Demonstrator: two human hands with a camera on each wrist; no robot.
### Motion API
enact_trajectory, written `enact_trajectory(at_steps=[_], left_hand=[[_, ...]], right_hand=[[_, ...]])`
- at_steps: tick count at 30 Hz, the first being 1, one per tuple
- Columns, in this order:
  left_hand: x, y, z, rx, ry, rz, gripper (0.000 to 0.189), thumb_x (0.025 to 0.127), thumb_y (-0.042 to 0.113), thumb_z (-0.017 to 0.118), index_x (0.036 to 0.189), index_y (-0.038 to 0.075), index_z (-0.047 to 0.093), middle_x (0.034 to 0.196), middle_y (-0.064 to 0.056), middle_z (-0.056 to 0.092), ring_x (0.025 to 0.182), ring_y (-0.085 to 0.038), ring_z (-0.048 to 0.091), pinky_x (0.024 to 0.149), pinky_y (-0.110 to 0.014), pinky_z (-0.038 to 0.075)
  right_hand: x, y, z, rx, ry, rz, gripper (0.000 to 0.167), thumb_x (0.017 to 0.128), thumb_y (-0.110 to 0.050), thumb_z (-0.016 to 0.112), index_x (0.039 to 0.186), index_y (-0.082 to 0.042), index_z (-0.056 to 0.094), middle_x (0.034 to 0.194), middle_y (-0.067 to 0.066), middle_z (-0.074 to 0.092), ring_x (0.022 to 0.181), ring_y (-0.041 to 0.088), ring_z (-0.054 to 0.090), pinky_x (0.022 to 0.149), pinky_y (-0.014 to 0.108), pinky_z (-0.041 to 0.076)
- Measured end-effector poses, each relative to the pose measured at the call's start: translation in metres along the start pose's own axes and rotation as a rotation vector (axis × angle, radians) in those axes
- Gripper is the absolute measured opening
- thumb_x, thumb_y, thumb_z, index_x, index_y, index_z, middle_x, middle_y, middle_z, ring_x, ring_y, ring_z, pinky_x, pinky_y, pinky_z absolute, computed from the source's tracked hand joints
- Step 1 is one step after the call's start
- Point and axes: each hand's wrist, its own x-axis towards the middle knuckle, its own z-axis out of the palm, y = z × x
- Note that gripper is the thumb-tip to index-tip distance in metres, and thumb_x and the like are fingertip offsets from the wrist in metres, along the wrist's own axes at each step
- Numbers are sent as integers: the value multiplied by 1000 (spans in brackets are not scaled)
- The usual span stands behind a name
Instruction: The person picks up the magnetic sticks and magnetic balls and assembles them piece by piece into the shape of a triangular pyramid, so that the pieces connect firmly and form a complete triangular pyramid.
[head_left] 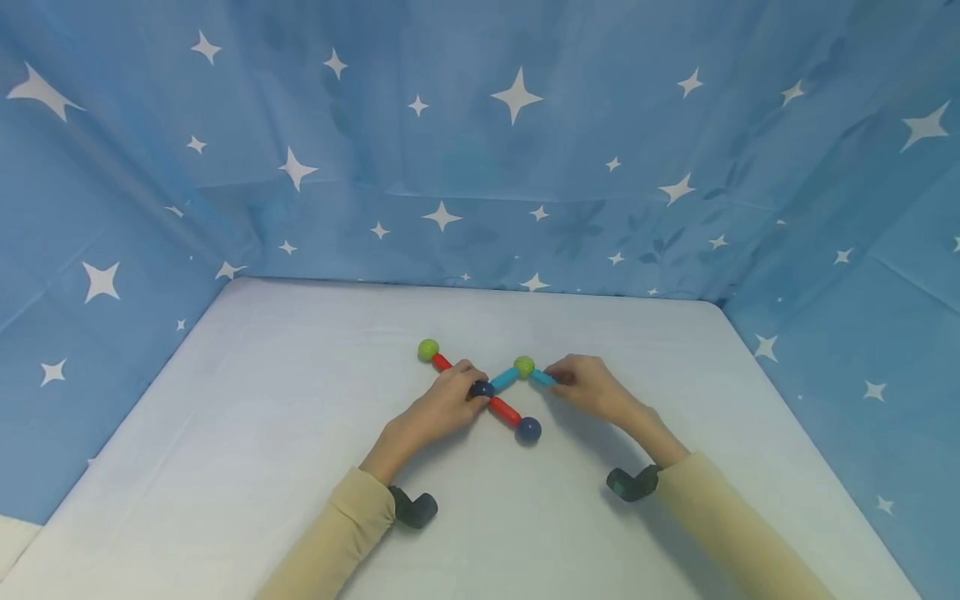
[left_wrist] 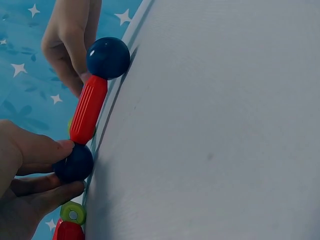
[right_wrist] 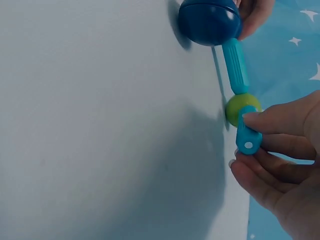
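My left hand (head_left: 446, 402) pinches a dark blue ball (left_wrist: 75, 165) between thumb and fingers. From that ball a red rod (left_wrist: 90, 109) runs to a second dark blue ball (head_left: 528, 430), nearer to me. On the far left side, another red rod (head_left: 442, 362) ends in a green ball (head_left: 428, 350). A light blue rod (head_left: 505, 379) joins the held ball to a second green ball (head_left: 524, 366). My right hand (head_left: 592, 387) pinches a short light blue rod (right_wrist: 249, 134) that touches this green ball; its free end shows a pale round tip.
The pieces lie on a white-covered table (head_left: 262, 400). Blue curtains (head_left: 465, 150) with white stars stand along the back and both sides. Dark wrist cameras (head_left: 415, 508) hang beside both sleeves.
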Motion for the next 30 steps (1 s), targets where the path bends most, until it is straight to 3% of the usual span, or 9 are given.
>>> enact_trajectory(at_steps=[6,13,20,25,30], left_hand=[[0,1,-1,4,8,10,30,95,6,72,122,-6,67,112,-13,65,104,-24,62,96,-38,56],[-1,3,-1,13,41,-1,26,92,8,77,113,-4,67,105,-9,63,97,-19,61,89,-35,57],[-2,4,3,42,71,1,23,89,11,79,103,2,63,95,-5,57,83,-15,55,78,-29,56],[-2,4,6,51,94,-6,24,88,11,79,102,3,61,95,-6,57,83,-16,57,80,-30,58],[-1,7,6,23,79,-29,25,89,11,80,103,2,62,96,-7,58,86,-16,59,82,-31,59]], right_hand=[[9,-5,8,57,-31,89,34,93,-11,72,124,4,70,117,19,74,105,32,71,88,43,61],[12,-12,17,178,-55,150,47,92,-16,74,133,4,62,98,13,75,77,18,71,71,31,58],[12,-19,25,190,-28,192,48,92,-17,75,133,4,60,96,10,73,80,17,66,73,31,56],[10,-16,26,217,-31,188,48,95,-20,72,135,1,59,100,11,73,82,17,66,73,31,56],[1,-2,28,270,-80,102,61,93,-30,76,141,-1,54,113,13,71,97,23,68,80,37,60]])
